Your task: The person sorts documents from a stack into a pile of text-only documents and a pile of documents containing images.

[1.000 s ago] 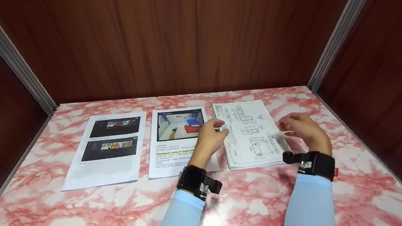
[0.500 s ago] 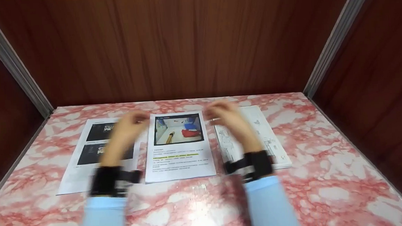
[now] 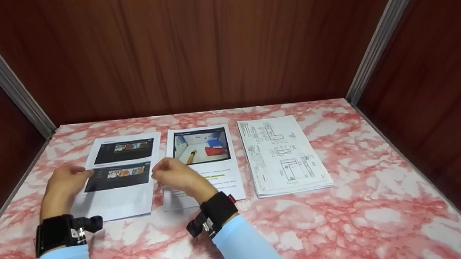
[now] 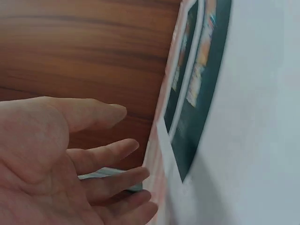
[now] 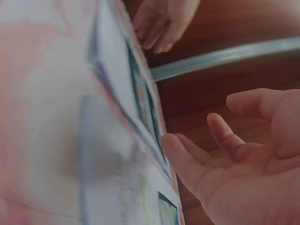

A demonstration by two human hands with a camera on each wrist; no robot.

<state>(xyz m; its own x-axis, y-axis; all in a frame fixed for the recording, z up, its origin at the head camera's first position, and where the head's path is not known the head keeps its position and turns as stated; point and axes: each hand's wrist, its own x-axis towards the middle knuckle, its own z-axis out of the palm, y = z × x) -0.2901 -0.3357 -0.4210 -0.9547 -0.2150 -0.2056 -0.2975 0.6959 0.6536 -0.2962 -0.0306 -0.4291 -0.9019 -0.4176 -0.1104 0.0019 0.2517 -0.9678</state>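
Observation:
The left stack of printed sheets (image 3: 119, 201), with two dark screenshots on its top page, lies between my hands in the head view. My left hand (image 3: 63, 183) is beside its left edge, fingers spread and relaxed in the left wrist view, holding nothing. At the stack's right edge is my right hand (image 3: 183, 178), its loosely bent fingers around no object in the right wrist view. It overlaps the middle stack of printed sheets (image 3: 231, 169), which bears a colour photo and a yellow-highlighted line; part of that text is hidden behind the hand.
A thicker stack of technical drawings (image 3: 272, 183) lies to the right on the red-and-white marbled table (image 3: 370, 185). Dark wood panels (image 3: 193, 47) enclose the back and sides, with metal posts (image 3: 377, 40) at the corners.
Both hands have moved left, from around the drawings stack, past the middle stack, to the left stack. The stacks stay in their row; the head view has shifted slightly.

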